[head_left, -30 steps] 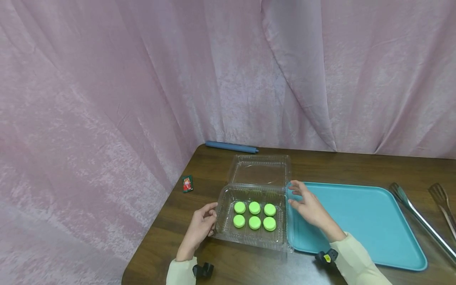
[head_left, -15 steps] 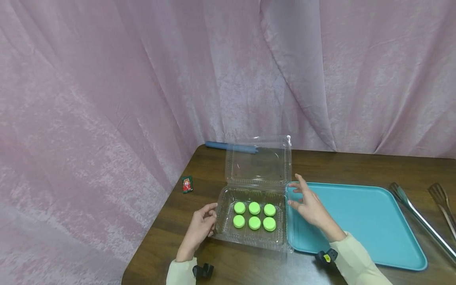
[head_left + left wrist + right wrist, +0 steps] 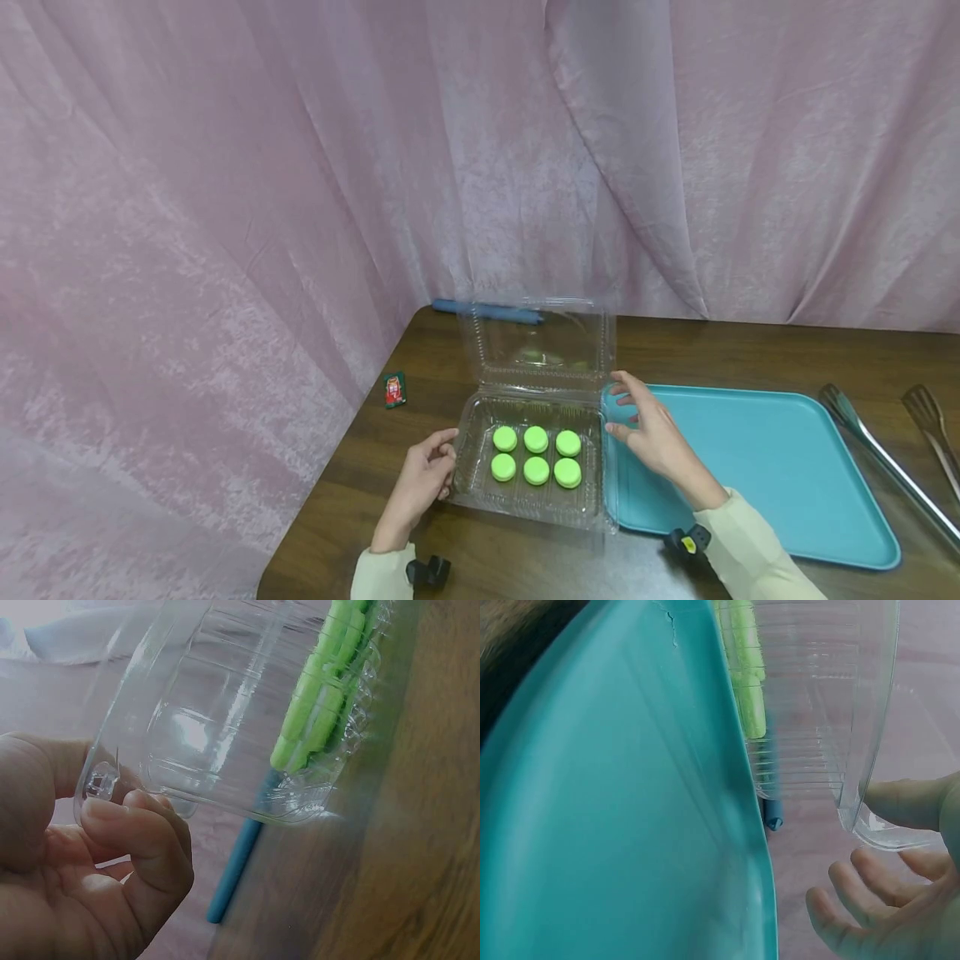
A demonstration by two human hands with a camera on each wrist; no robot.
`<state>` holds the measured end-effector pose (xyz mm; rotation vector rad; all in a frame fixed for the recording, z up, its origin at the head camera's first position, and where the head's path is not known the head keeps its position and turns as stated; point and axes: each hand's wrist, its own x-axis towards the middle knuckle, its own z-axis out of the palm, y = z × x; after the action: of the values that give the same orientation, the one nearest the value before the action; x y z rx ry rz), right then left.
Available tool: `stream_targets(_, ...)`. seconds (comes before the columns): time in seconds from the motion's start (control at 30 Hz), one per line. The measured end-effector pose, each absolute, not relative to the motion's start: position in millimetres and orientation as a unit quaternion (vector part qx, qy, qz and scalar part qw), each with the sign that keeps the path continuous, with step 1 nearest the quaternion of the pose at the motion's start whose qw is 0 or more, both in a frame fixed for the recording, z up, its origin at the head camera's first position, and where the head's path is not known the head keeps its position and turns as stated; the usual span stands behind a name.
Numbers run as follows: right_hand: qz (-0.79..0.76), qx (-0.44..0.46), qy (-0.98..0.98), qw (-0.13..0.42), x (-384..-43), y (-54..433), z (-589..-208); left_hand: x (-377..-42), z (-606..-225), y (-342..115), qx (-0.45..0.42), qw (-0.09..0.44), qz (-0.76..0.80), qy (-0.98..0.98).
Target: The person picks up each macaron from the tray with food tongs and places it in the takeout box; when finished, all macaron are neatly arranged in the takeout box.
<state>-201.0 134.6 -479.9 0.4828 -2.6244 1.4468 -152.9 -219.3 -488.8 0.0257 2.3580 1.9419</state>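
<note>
A clear plastic clamshell box [image 3: 468, 492] stands on the table with its lid [image 3: 542, 342] raised at the far side. Several green macarons [image 3: 536, 471] sit in two rows in its base. At the left wall, my left hand [image 3: 422, 479] pinches the rim near a corner between thumb and bent fingers, clearest in the left wrist view. My right hand [image 3: 654, 435] is beside the box's right edge, over the tray, fingers spread and loosely bent. In the right wrist view its thumb meets the clear rim, and the other fingers are apart from the thumb.
A blue tray [image 3: 757, 475] lies right of the box, against its side. Beyond it are metal tongs [image 3: 888, 458] and a slotted utensil [image 3: 930, 425]. A blue rod [image 3: 450, 306] lies behind the lid; a small red-green packet [image 3: 394, 389] is at the table's left edge.
The lid has swung up from leaning back and now tilts further toward me. The right hand's fingers shifted slightly up and back down. The left hand and macarons stayed in place.
</note>
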Motion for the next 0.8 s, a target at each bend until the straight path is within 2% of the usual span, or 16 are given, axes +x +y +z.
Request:
stream_targets(0.5, 0.470, 0.152, -0.866, 0.075, -197, 132, -478, -152, -488, -221, 0.015, 0.044, 0.636, 0.770)
stream_targets(0.8, 0.468, 0.182, -0.862, 0.066, -181, 136, -463, -152, -484, -227, 0.038, 0.060, 0.633, 0.771)
